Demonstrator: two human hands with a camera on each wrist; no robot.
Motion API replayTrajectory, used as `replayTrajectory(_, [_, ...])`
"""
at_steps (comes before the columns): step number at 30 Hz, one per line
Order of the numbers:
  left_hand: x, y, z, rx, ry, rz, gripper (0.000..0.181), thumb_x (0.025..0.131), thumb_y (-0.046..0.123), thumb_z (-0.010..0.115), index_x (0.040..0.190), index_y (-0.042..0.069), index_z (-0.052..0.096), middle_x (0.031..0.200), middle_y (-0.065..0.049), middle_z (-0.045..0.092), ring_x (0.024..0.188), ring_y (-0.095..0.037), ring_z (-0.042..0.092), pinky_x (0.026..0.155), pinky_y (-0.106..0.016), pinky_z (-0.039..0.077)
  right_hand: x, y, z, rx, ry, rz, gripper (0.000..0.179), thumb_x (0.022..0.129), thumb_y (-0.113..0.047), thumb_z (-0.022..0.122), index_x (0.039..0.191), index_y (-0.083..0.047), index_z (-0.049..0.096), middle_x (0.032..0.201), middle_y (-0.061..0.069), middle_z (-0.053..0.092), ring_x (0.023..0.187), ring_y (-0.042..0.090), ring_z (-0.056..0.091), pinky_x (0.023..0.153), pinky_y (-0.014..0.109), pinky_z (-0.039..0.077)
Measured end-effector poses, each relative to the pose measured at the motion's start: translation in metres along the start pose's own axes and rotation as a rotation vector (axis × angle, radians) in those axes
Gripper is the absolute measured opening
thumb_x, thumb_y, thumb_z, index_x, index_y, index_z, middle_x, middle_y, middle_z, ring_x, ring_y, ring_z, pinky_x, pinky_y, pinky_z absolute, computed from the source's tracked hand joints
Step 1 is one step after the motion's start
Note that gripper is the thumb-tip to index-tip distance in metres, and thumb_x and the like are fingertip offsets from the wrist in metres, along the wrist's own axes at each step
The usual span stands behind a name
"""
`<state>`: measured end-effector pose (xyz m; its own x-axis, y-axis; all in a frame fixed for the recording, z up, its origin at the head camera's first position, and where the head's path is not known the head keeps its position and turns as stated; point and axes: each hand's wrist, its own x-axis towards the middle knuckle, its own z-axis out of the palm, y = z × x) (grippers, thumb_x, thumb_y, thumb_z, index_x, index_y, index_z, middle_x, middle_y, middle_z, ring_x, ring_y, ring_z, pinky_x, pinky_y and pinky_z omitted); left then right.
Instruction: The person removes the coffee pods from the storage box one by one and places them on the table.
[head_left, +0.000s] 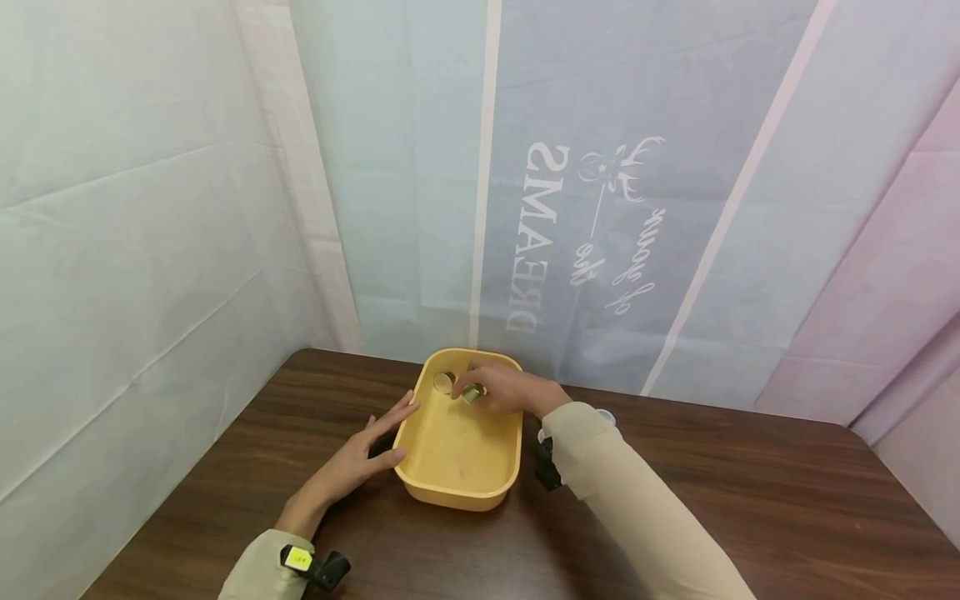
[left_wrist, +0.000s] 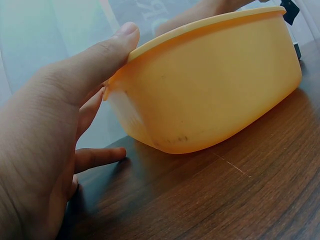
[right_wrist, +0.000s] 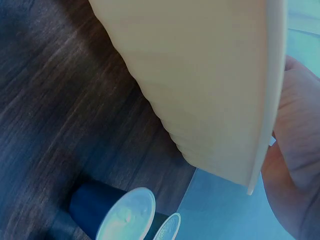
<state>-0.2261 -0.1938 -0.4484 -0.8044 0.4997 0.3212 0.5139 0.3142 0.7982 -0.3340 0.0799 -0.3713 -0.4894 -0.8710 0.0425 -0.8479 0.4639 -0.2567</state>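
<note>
A yellow plastic tub (head_left: 457, 454) stands on the table. My right hand (head_left: 508, 388) reaches over its right rim and pinches a small green coffee capsule (head_left: 472, 393) near the far end. Another capsule (head_left: 443, 383), with a pale round lid, lies in the tub's far left corner beside my fingertips. In the right wrist view the tub wall hides the capsule in my hand. My left hand (head_left: 362, 457) rests at the tub's left rim, thumb touching the edge and fingers spread loosely; the left wrist view shows this thumb (left_wrist: 120, 42) on the rim.
To the right of the tub, partly behind my right sleeve, a dark capsule (right_wrist: 95, 205) and another foil-lidded capsule (right_wrist: 169, 228) lie on the wooden table (head_left: 750, 492). A printed curtain (head_left: 420, 208) hangs right behind the table's far edge.
</note>
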Motion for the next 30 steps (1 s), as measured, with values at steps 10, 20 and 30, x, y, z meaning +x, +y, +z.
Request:
replayTrajectory(10, [0.0, 0.0, 0.0, -0.006, -0.002, 0.003, 0.062, 0.095, 0.009, 0.058, 0.151, 0.016, 0.032, 0.159, 0.002, 0.015, 0.144, -0.028, 0.013, 0.104, -0.068, -0.008, -0.004, 0.001, -0.004, 0.026, 0.034, 0.004, 0.025, 0.08, -0.006, 0.076, 0.105, -0.008, 0.071, 0.098, 0.002, 0.062, 0.087, 0.017, 0.059, 0.075, 0.025, 0.048])
replayTrajectory(20, [-0.001, 0.0, 0.0, -0.001, 0.001, 0.014, 0.063, 0.095, 0.01, 0.059, 0.151, 0.02, 0.032, 0.159, 0.002, 0.015, 0.144, -0.028, 0.013, 0.104, -0.068, -0.008, -0.011, 0.003, -0.009, 0.12, 0.095, 0.0, 0.024, 0.077, -0.009, 0.078, 0.1, -0.007, 0.072, 0.095, -0.004, 0.066, 0.087, 0.013, 0.062, 0.08, 0.035, 0.053])
replayTrajectory(30, [-0.001, 0.0, 0.0, 0.002, 0.004, 0.008, 0.064, 0.094, 0.008, 0.059, 0.151, 0.019, 0.032, 0.159, 0.002, 0.015, 0.144, -0.027, 0.012, 0.104, -0.068, -0.008, -0.024, -0.004, -0.016, 0.152, 0.157, -0.035, 0.021, 0.079, -0.011, 0.077, 0.099, -0.014, 0.071, 0.095, -0.008, 0.067, 0.091, 0.007, 0.062, 0.083, 0.038, 0.052])
